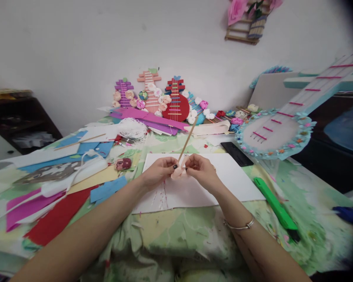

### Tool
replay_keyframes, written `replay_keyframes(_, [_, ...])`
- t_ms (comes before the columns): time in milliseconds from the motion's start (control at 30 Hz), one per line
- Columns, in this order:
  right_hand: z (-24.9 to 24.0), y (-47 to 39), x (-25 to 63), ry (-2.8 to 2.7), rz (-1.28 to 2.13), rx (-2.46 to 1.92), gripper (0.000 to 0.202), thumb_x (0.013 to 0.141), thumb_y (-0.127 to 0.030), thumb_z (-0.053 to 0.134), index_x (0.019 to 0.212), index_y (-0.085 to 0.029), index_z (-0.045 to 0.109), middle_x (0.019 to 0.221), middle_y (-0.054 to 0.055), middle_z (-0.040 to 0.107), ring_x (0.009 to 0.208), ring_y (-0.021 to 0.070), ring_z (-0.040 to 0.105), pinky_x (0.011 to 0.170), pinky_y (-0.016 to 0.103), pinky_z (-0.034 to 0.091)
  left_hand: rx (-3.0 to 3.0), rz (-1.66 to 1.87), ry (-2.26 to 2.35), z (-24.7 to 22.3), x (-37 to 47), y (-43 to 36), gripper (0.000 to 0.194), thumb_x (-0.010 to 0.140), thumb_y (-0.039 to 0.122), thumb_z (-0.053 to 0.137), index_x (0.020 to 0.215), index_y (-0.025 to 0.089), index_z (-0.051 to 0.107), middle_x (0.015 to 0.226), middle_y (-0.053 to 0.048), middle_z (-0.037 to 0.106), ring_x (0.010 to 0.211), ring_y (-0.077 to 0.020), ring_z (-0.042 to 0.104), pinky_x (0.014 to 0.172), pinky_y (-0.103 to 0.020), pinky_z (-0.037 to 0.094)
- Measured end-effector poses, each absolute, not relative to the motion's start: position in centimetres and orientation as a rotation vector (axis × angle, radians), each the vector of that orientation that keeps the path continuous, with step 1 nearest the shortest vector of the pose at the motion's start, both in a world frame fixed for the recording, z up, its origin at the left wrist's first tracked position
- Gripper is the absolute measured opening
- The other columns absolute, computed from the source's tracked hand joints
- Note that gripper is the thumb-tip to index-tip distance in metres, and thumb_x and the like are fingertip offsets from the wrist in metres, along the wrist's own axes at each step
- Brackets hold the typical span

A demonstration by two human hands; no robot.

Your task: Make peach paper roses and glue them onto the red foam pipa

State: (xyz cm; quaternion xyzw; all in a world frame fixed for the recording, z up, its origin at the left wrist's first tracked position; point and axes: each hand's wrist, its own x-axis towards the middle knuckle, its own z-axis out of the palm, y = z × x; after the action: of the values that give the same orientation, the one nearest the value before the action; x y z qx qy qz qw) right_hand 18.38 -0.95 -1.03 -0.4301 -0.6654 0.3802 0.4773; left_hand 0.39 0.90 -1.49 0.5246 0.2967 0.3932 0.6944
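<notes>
The left hand [162, 172] pinches a pale pink piece [176, 174] at the foot of a wooden stick [190, 136]; the right hand [202, 171] grips the piece's other side, over a white sheet [232, 178] towards the front edge of the desk [191, 223]. It looks partly shaped; blooms [157, 92] near the far edge seem finished.

Tablecloth [206, 229] under white sheet [233, 178], green tool [275, 205]

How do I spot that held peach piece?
Find the white sheet on the green-patterned cloth. Over it, the left hand and right hand flank a thin stick; the peach piece is at its lower end. Unlike the peach flowers behind, it's held.
</notes>
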Motion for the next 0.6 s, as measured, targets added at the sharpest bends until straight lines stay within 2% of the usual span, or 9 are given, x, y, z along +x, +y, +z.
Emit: replay_keyframes(600, [-0.79,-1.06,18.35,-1.649,0.934,-1.049,0.014,0.063,-0.012,0.053,0.075,-0.017,0.058,0.071,-0.002,0.06,0.065,0.0115,0.056,0.065,0.027,0.046,1.159,0.858,0.652,-1.28,0.31,0.76,0.036,0.06,0.03,0.083,0.079,0.012,0.058,0.07,-0.001,0.061,0.06,-0.0095,0.055,0.059,-0.021,0.038])
